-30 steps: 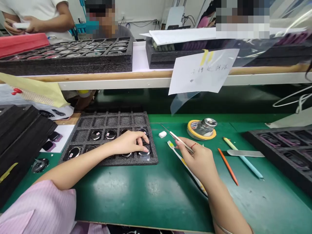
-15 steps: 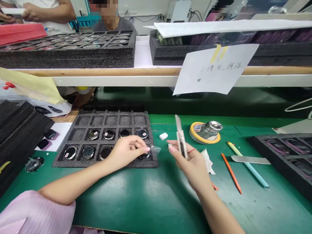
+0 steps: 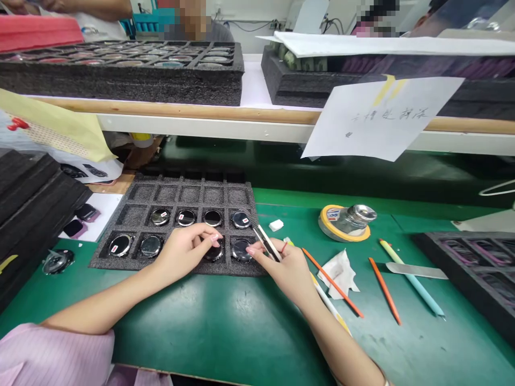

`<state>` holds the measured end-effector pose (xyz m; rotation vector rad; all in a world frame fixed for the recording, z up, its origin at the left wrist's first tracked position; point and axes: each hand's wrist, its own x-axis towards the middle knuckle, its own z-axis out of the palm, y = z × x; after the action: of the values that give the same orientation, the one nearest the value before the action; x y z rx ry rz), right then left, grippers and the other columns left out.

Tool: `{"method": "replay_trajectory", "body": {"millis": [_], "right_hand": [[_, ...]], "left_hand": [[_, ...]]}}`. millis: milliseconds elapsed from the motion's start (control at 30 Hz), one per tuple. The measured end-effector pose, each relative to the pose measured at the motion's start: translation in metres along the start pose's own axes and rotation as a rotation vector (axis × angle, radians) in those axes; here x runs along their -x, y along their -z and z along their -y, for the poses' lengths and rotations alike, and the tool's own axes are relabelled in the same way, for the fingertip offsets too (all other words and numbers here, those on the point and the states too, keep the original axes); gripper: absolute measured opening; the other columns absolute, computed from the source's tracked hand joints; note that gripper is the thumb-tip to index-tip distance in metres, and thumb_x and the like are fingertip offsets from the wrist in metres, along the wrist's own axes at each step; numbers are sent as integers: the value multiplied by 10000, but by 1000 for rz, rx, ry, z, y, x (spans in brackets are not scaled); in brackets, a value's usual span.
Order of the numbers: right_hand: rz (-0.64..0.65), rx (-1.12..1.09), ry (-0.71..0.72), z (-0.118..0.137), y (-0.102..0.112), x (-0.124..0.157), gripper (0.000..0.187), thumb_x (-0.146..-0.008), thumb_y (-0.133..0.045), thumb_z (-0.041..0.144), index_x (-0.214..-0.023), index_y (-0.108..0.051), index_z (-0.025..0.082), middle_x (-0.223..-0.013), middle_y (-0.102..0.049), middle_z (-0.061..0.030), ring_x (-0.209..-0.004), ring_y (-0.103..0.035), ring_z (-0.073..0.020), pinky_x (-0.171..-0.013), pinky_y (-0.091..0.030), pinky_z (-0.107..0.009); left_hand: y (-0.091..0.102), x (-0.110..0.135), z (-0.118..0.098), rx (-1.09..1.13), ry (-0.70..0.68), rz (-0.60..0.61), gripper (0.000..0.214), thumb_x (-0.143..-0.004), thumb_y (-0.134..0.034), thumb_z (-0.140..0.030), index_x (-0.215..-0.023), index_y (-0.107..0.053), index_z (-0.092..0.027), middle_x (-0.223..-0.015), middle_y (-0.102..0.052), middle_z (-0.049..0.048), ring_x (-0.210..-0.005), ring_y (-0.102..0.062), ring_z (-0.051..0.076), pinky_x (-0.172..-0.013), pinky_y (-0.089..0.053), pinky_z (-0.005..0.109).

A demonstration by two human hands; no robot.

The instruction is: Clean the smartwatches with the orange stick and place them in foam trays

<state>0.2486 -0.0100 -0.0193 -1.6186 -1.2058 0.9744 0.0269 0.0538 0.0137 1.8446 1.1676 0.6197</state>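
Observation:
My right hand (image 3: 287,268) grips a utility knife (image 3: 269,244), its blade end pointing up and left. The fingertips of that hand are at the right edge of a round watch face (image 3: 241,250) in the foam tray (image 3: 140,214). Over the tray's front row, my left hand (image 3: 183,252) has thumb and forefinger pinched together; what they hold, if anything, I cannot make out. Another round watch face (image 3: 213,251) lies beside its fingertips. Several more, some with small white labels, sit in the tray's compartments.
Right of the tray are a white block (image 3: 276,224), a tape roll (image 3: 325,228) with a metal-topped glass jar (image 3: 356,219), a crumpled tissue (image 3: 341,276), an orange stick (image 3: 385,292) and a metal blade (image 3: 418,269). Foam trays flank the bench. A shelf (image 3: 201,113) crosses above; people sit behind.
My right hand has moved left and tilted the knife down toward the tray. My left hand has drawn back left, and the clear film at its fingertips no longer shows.

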Motion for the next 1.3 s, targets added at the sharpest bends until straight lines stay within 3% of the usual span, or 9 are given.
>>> {"method": "replay_trajectory", "body": {"millis": [300, 433, 567, 733, 867, 1000, 1100, 1167, 1300], "right_hand": [[-19, 178, 27, 0, -1, 0, 231, -759, -702, 428, -738, -755, 205, -625, -669, -9, -488, -471, -118, -491, -347, -239], [-15, 215, 54, 1, -3, 0, 221, -778, -689, 416, -735, -748, 207, -622, -666, -3, -461, -448, -108, -481, -352, -237], [-49, 219, 88, 0, -5, 2, 192, -762, -697, 380, -842, -730, 208, -720, -683, -21, -561, -543, -146, -552, -422, -260], [-118, 133, 90, -5, 1, 3, 263, -773, -613, 331, -999, -646, 200, -865, -680, -52, -657, -590, -172, -579, -455, -276], [-146, 36, 64, -7, 12, 4, 303, -825, -571, 417, -1021, -616, 190, -769, -613, -14, -541, -474, -127, -506, -399, -258], [-146, -23, 24, -4, 22, 7, 339, -839, -593, 465, -1030, -623, 187, -605, -439, 60, -476, -331, -107, -439, -294, -241], [-142, -40, -4, -3, 24, 9, 361, -840, -602, 488, -1035, -637, 186, -606, -432, 56, -490, -335, -109, -450, -291, -242], [-127, -12, -3, -2, 21, 9, 373, -844, -593, 505, -1018, -662, 183, -597, -439, 51, -496, -342, -111, -467, -299, -245], [-87, 41, 25, -2, 9, 6, 316, -819, -629, 469, -930, -713, 185, -554, -415, 57, -495, -366, -111, -501, -313, -242]], "left_hand": [[4, 8, 5, -72, -47, 35, 197, -939, -556, -290, -936, -732, -202, -799, -769, -10, -500, -528, 86, -503, -384, 203], [-2, 10, 3, -158, -151, 75, 187, -970, -558, -283, -925, -726, -216, -810, -747, -18, -640, -609, 121, -622, -447, 230], [-11, 11, 2, -374, -416, 93, 228, -1009, -517, -270, -1067, -729, -209, -911, -709, 41, -873, -612, 197, -835, -475, 333], [-23, 16, -5, -800, -531, 79, 396, -980, -575, -427, -1280, -668, -184, -938, -649, 94, -882, -572, 263, -781, -478, 411], [-31, 20, -9, -847, -642, 39, 627, -979, -535, -530, -1416, -521, -80, -1336, -623, 193, -1237, -548, 335, -1049, -408, 504], [-37, 21, 1, -850, -696, 195, 910, -945, -434, -699, -1530, -317, -12, -1594, -381, 230, -1512, -294, 337, -1230, -200, 498], [-34, 17, 6, -844, -660, 268, 864, -960, -411, -689, -1535, -334, -49, -1598, -381, 218, -1507, -310, 339, -1234, -179, 548], [-29, 12, 6, -789, -610, 238, 734, -978, -449, -629, -1480, -449, -94, -1566, -432, 205, -1457, -381, 349, -1199, -261, 557], [-23, -8, -3, -666, -489, 79, 346, -1040, -449, -330, -1217, -680, -142, -1161, -663, 140, -1076, -601, 276, -943, -483, 448]]}}
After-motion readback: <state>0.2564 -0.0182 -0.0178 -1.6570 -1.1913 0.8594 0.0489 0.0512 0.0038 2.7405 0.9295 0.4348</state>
